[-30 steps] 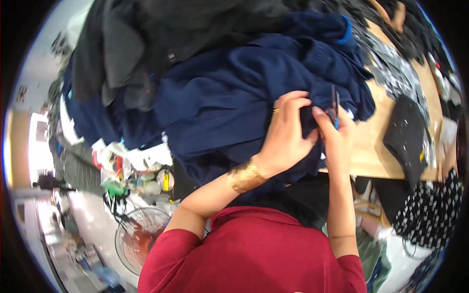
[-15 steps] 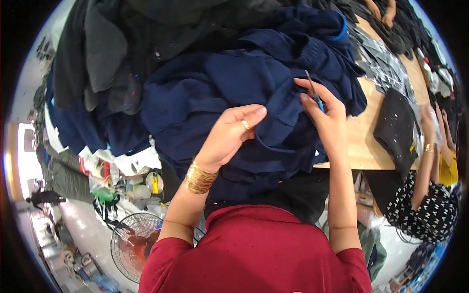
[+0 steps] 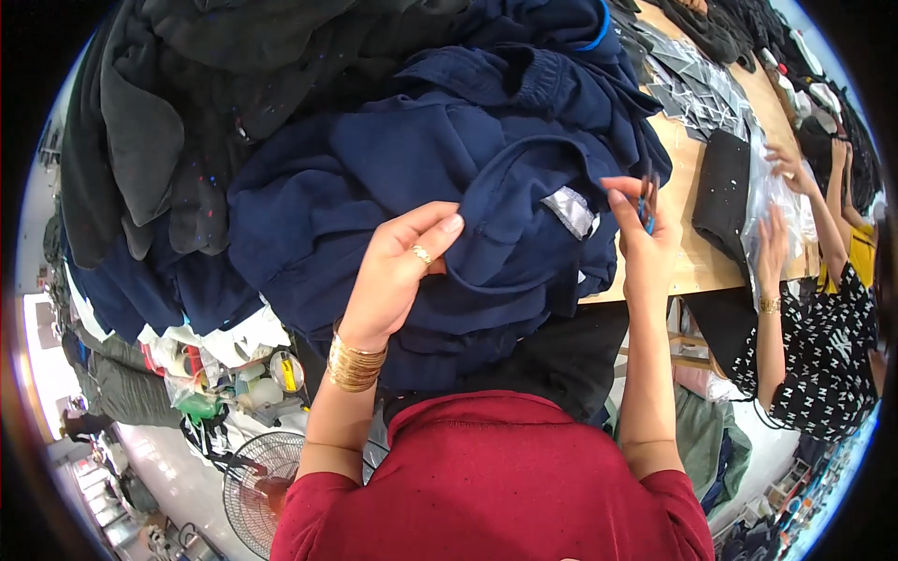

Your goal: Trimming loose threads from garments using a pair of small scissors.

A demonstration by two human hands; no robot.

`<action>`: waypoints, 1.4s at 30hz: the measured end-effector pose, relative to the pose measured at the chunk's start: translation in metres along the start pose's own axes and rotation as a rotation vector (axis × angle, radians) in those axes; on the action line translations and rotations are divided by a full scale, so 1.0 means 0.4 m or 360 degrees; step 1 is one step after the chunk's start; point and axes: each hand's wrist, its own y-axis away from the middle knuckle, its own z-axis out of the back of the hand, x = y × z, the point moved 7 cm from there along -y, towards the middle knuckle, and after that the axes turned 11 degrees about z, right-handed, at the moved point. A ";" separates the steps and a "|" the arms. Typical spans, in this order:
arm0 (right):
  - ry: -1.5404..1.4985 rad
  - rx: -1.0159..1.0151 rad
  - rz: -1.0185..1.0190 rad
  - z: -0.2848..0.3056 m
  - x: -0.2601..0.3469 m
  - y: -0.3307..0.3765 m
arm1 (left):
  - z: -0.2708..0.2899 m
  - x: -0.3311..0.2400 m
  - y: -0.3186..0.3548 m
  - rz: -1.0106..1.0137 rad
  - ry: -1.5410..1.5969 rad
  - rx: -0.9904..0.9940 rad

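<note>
A navy blue garment (image 3: 374, 173) lies heaped in front of me, its opening stretched into a loop between my hands. My left hand (image 3: 393, 271) is closed in a pinch on the left edge of this opening, thumb on top. On the right side of the loop, my right hand (image 3: 644, 248) pinches the edge between thumb and forefinger. That same hand holds small blue-handled scissors (image 3: 646, 213) against the palm, their blades blurred and pointing away from me. A shiny silvery-white label (image 3: 571, 211) shows inside the opening.
Black garments (image 3: 187, 112) are piled at the far left. Grey and white pieces (image 3: 697, 89) lie on the wooden table (image 3: 675, 159), near a folded black garment (image 3: 722, 187). A co-worker's hands (image 3: 774, 238) handle clear plastic at right. A fan (image 3: 267, 486) stands lower left.
My hands have moved apart, the left one leftward, spreading the garment's opening into a loop. The label inside has come into view. The scissors in my right hand have turned.
</note>
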 end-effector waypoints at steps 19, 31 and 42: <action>-0.0089 0.0339 0.0351 -0.077 0.090 0.061 | -0.067 -0.033 -0.007 -0.0153 -0.0222 0.0010; 0.0100 0.0405 0.0934 -0.164 0.175 0.060 | -0.085 -0.044 0.023 -0.0241 -0.0466 0.0103; -0.0290 0.0345 0.0225 -0.100 0.129 0.052 | -0.075 -0.035 0.029 -0.0200 -0.0241 0.0081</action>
